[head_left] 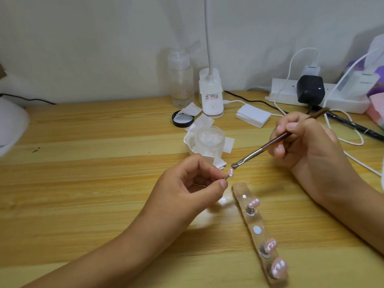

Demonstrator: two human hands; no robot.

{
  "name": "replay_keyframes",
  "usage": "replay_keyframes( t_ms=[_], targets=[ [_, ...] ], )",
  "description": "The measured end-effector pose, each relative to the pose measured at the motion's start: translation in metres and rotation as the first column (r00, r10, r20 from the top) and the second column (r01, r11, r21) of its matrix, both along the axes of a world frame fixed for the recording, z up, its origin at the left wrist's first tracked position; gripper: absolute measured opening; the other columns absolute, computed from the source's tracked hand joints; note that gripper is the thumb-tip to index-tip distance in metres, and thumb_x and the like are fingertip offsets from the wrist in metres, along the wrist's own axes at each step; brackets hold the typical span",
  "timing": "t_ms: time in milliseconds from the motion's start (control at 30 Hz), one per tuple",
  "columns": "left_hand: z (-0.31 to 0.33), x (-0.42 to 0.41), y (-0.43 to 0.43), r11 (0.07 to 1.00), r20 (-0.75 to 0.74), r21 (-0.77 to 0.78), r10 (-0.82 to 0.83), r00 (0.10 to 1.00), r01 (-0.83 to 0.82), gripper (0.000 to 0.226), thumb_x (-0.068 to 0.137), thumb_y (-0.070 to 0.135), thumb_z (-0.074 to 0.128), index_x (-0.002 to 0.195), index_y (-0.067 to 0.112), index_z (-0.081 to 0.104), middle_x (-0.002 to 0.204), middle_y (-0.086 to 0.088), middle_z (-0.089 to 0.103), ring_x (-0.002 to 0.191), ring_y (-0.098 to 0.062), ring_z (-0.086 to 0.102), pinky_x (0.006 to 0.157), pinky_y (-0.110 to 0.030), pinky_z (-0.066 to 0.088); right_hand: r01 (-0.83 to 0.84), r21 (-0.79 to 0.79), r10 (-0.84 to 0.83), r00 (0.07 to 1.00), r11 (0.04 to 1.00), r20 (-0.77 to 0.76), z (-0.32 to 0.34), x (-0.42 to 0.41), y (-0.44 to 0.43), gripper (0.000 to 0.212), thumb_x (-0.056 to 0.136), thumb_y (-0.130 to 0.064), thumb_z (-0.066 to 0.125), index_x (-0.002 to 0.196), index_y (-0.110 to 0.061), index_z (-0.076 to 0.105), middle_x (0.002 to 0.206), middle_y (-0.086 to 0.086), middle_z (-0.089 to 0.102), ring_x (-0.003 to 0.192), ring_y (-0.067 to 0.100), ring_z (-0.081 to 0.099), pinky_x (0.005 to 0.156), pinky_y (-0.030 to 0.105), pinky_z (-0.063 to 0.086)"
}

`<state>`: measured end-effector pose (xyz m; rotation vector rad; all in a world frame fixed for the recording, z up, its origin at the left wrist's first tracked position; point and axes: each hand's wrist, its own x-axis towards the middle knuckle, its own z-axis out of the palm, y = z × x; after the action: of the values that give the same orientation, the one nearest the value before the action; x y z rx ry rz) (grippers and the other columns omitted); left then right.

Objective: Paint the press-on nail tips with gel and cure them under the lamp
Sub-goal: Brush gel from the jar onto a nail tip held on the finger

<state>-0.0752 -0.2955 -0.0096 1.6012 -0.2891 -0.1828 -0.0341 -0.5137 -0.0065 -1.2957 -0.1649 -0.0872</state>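
Wooden worktop (pixel 83 173) runs along a pale wall. Near its middle the left hand (pixel 191 183) pinches a small pink nail tip (pixel 85 173) on a stick. The right hand (pixel 307 146) grips a brush (pixel 270 144), bristles just beside the tip. Toward the front edge, a holder strip (pixel 257 229) carries three more tips.

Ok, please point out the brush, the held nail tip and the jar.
brush (pixel 249 155): head view, metal ferrule.
held nail tip (pixel 85 172): head view, its pink glossy face.
jar (pixel 209 144): head view, clear front wall.
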Motion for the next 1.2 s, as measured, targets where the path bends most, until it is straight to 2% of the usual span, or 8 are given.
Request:
replay_keyframes(
  t_ms=[133, 433, 600, 733, 833, 933, 1100, 1200],
  targets=[
    [0.000, 0.000, 0.000, 1.000, -0.014, -0.013, -0.003, 1.000, 0.003, 0.014, 0.073, 0.018, 0.072, 0.069, 0.030, 0.069, 0.076, 0.011, 0.070, 0.068, -0.002, 0.061, 0.063, -0.015, 0.048, -0.086, 0.003, 0.086, 0.996, 0.996, 0.020, 0.002, -0.003, 0.001, 0.026, 0.082, -0.016, 0.045, 0.066, -0.022, 0.064, 0.060, 0.001, 0.054, 0.055, 0.012, 0.053, 0.056, 0.020, 0.049],
    [0.001, 0.000, 0.000, 1.000, -0.036, -0.022, 0.003, 0.999, -0.004, 0.011, 0.070, 0.018, 0.073, 0.068, 0.028, 0.068, 0.069, 0.004, 0.069, 0.063, -0.008, 0.061, 0.063, -0.020, 0.050, -0.016, 0.016, 0.016, 0.999, 1.000, 0.040, 0.000, -0.001, 0.000, 0.015, 0.082, -0.013, 0.043, 0.075, -0.012, 0.056, 0.062, 0.000, 0.055, 0.057, 0.012, 0.055, 0.057, 0.020, 0.049],
    [-0.001, 0.000, 0.002, 1.000, -0.049, -0.026, -0.001, 0.999, 0.000, 0.011, 0.063, 0.035, 0.074, 0.070, 0.029, 0.069, 0.074, 0.004, 0.071, 0.066, -0.008, 0.062, 0.065, -0.021, 0.051, -0.088, 0.007, 0.088, 0.995, 0.996, 0.050, -0.001, -0.002, 0.003, 0.024, 0.081, -0.012, 0.042, 0.069, -0.017, 0.062, 0.063, 0.002, 0.055, 0.056, 0.013, 0.055, 0.057, 0.020, 0.048],
    [-0.001, 0.001, 0.002, 0.998, -0.056, -0.053, 0.011, 0.998, -0.014, 0.010, 0.064, 0.032, 0.076, 0.070, 0.028, 0.070, 0.076, 0.002, 0.072, 0.067, -0.009, 0.063, 0.066, -0.021, 0.052, -0.008, -0.026, 0.009, 0.999, 1.000, 0.044, -0.003, 0.000, 0.002, 0.026, 0.082, -0.013, 0.045, 0.067, -0.021, 0.064, 0.064, 0.001, 0.056, 0.058, 0.012, 0.056, 0.058, 0.019, 0.049],
    [0.000, 0.003, 0.002, 0.991, -0.078, -0.123, 0.044, 0.996, -0.054, 0.011, 0.069, 0.021, 0.077, 0.076, 0.027, 0.073, 0.085, 0.002, 0.075, 0.077, -0.010, 0.068, 0.069, -0.018, 0.053, 0.060, 0.025, -0.061, 0.998, 0.998, 0.033, -0.004, 0.002, -0.001, 0.025, 0.083, -0.014, 0.046, 0.068, -0.021, 0.065, 0.064, -0.001, 0.058, 0.058, 0.011, 0.057, 0.058, 0.019, 0.049],
    [0.001, 0.004, 0.001, 0.982, -0.090, -0.169, 0.075, 0.993, -0.089, 0.015, 0.066, 0.023, 0.080, 0.078, 0.030, 0.072, 0.088, -0.001, 0.075, 0.088, -0.017, 0.071, 0.073, -0.018, 0.054, 0.109, 0.086, -0.109, 0.994, 0.990, -0.001, -0.003, 0.004, -0.003, 0.027, 0.082, -0.015, 0.049, 0.064, -0.022, 0.067, 0.064, -0.002, 0.058, 0.057, 0.010, 0.057, 0.057, 0.018, 0.049],
    [0.003, -0.002, 0.001, 0.988, 0.020, -0.148, 0.046, 0.999, -0.043, 0.013, 0.067, 0.035, 0.075, 0.077, 0.029, 0.069, 0.093, 0.002, 0.075, 0.092, -0.010, 0.069, 0.070, -0.015, 0.050, 0.120, 0.144, -0.118, 0.993, 0.982, -0.023, -0.002, 0.005, -0.002, 0.028, 0.081, -0.015, 0.050, 0.061, -0.023, 0.067, 0.061, -0.004, 0.057, 0.055, 0.009, 0.056, 0.054, 0.017, 0.049],
    [0.002, -0.009, 0.000, 0.998, 0.283, 0.030, 0.037, 0.958, -0.047, 0.010, 0.073, 0.037, 0.076, 0.074, 0.033, 0.067, 0.082, 0.010, 0.060, 0.074, -0.010, 0.056, 0.065, -0.019, 0.045, 0.116, 0.127, -0.113, 0.993, 0.985, -0.026, -0.002, 0.005, -0.003, 0.026, 0.081, -0.016, 0.051, 0.062, -0.023, 0.068, 0.060, -0.004, 0.056, 0.055, 0.010, 0.057, 0.055, 0.017, 0.049]
  ],
)
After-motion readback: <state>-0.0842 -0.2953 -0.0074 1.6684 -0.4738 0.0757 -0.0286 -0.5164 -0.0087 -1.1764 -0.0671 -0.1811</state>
